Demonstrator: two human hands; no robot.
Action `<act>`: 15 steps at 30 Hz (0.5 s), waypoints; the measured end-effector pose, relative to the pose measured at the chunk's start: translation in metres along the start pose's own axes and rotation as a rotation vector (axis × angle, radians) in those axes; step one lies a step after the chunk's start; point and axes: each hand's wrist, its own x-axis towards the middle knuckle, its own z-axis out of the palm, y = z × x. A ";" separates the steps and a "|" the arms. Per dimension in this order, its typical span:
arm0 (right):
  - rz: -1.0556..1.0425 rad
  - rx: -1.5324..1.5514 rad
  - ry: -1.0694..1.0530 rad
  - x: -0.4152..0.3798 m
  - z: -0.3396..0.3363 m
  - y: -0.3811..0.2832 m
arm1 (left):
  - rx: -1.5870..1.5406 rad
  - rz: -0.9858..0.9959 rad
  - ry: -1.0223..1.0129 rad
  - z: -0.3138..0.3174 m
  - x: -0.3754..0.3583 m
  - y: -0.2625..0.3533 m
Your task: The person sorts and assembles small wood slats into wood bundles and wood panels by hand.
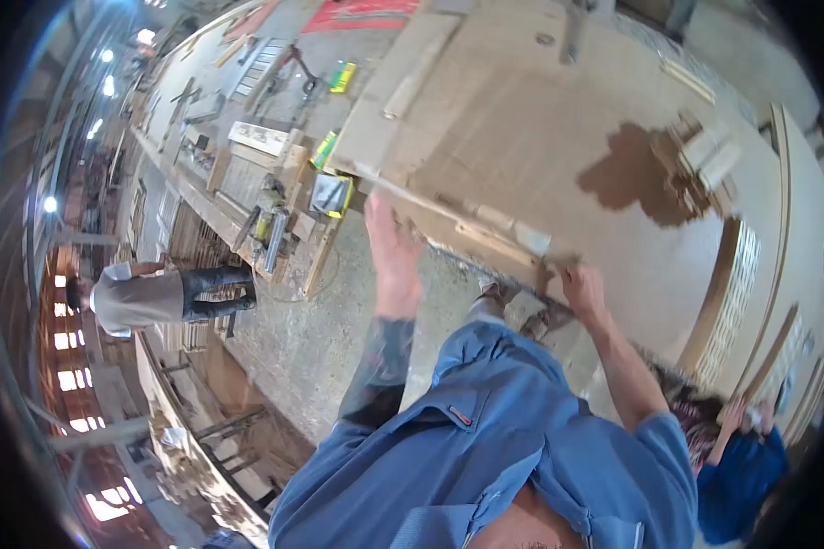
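Bench (485, 119): there it is, broad and pale, stretching out in front of you.
Strip (494, 240): your wood piece lies right along the bench's near edge, between your two hands.
Left hand (395, 252): up at the bench's near left corner, fingers stretched out and close together, just by the strip's left end; whether they press on it, you can't tell from here.
Right hand (583, 288): over at the strip's right end, on the bench's near edge, fingers curled in narrow; what sits inside them is too blurred to call.
Blocks (705, 165): a loose heap on the bench's right half, dark stain (618, 169) just beside it.
Board (421, 69): laid out on the bench's far left part.
Slats (728, 293): stacked at the bench's near right side.
Side table (178, 178): left of the bench, carrying a power tool (264, 224) and yellow-edged box (330, 196).
People: one worker (146, 297) stands well left of the bench, another (746, 476) is by its near right end.
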 end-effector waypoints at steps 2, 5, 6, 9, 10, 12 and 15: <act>-0.164 0.004 0.200 0.026 -0.018 -0.008 | -0.124 -0.364 0.130 -0.005 -0.012 0.031; -0.292 -0.002 0.362 0.079 -0.030 -0.007 | -0.330 -0.456 -0.110 -0.053 -0.001 0.016; -0.232 0.007 0.452 0.104 -0.035 -0.012 | -0.361 -0.449 -0.119 -0.058 0.001 -0.001; -0.009 0.113 0.493 0.144 -0.025 0.006 | -0.411 -0.698 0.052 -0.061 0.022 -0.072; 0.148 0.285 0.439 0.142 -0.022 0.012 | -0.546 -0.727 0.090 -0.063 0.036 -0.105; 0.303 0.448 0.462 0.127 0.004 0.041 | -0.687 -0.776 0.108 -0.051 0.075 -0.154; 0.561 0.387 0.398 0.063 0.021 0.052 | -0.662 -0.630 0.204 -0.007 0.143 -0.178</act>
